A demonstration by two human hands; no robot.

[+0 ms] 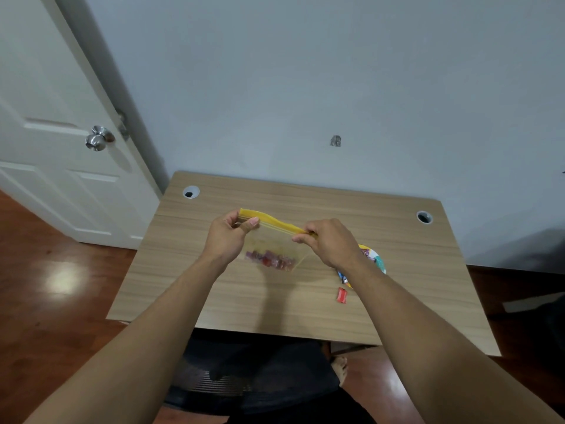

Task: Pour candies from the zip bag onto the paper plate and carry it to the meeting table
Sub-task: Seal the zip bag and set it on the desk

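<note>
While right forearm [397,289] hides paper plate [379,261], 1 red candy [342,295] beside.

Clear bag [275,243], yellow zip strip; red candies [270,260]; light woodgrain table [305,301]; multicoloured plate [377,260] (teal, yellow visible).

Both forearms extended forward, left hand [227,237] and right hand [331,246] raised, fingers [252,222] pinched closed

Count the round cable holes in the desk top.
2: one cable hole near the desk's far left corner, another near the far right corner. None seem hidden behind the arms.
</note>
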